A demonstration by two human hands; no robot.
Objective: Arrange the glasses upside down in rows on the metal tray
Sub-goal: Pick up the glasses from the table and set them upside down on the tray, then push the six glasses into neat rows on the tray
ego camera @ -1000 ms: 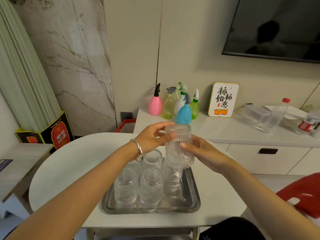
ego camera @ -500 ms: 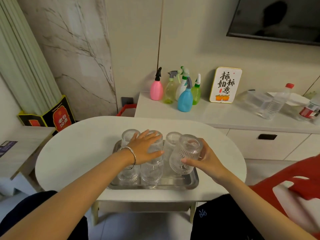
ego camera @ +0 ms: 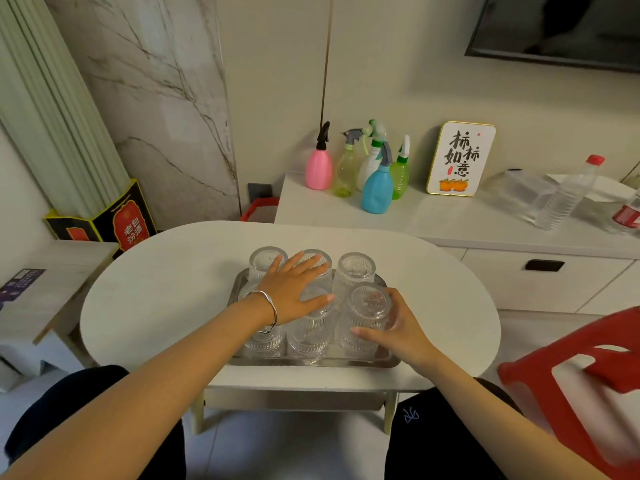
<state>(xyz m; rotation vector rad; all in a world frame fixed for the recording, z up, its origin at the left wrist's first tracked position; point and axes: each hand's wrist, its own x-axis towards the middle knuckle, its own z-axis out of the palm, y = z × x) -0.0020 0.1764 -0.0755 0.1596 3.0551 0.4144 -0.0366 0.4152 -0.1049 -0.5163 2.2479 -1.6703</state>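
Observation:
A metal tray (ego camera: 239,284) lies on the white oval table (ego camera: 166,289). Several ribbed clear glasses stand upside down on it in two rows. The back row shows a left glass (ego camera: 266,261) and a right glass (ego camera: 356,271). My right hand (ego camera: 398,329) grips the front right glass (ego camera: 367,311), which stands upside down on the tray. My left hand (ego camera: 294,289), with a silver bracelet, rests flat and spread on top of the middle glasses (ego camera: 310,336). It hides their bases.
A white sideboard (ego camera: 450,223) behind the table carries several spray bottles (ego camera: 377,185), a framed sign (ego camera: 460,159) and water bottles (ego camera: 568,195). A red plastic stool (ego camera: 571,379) stands at the right. A low wooden table (ego camera: 41,292) is at the left.
My right hand turned the glass over, brought it down from mid-air and set it at the tray's front right. My left hand dropped flat onto the middle glasses. The view tilted down.

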